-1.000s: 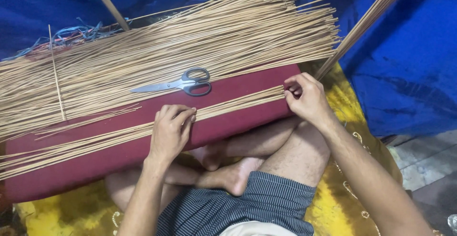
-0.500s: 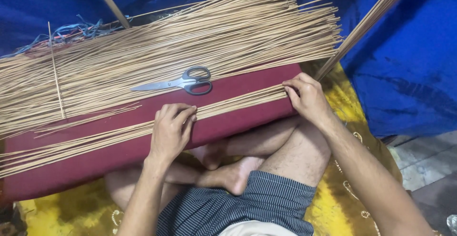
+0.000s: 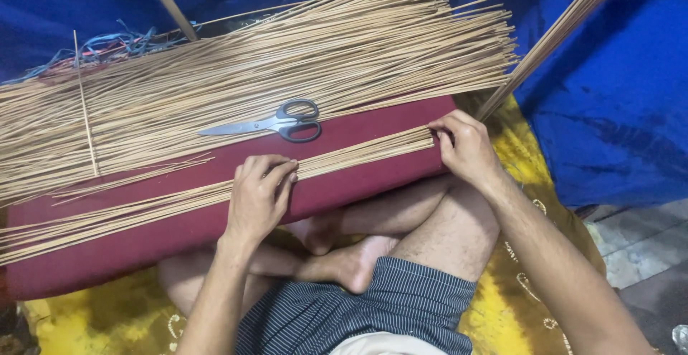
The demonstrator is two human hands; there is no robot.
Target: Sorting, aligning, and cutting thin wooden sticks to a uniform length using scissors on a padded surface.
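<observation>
1. A long dark-red padded board [image 3: 373, 183] lay across the person's crossed legs, with a wide heap of thin tan sticks [image 3: 251, 75] on its far side.
2. The left hand [image 3: 259, 199] lay flat, fingers together, pressing a narrow bundle of thin tan sticks [image 3: 358, 156] onto the board's near part.
3. Grey-handled metal scissors [image 3: 276, 122] lay just beyond it.
4. The right hand [image 3: 467, 147] cupped the bundle's right end, fingers curled against the tips.
</observation>
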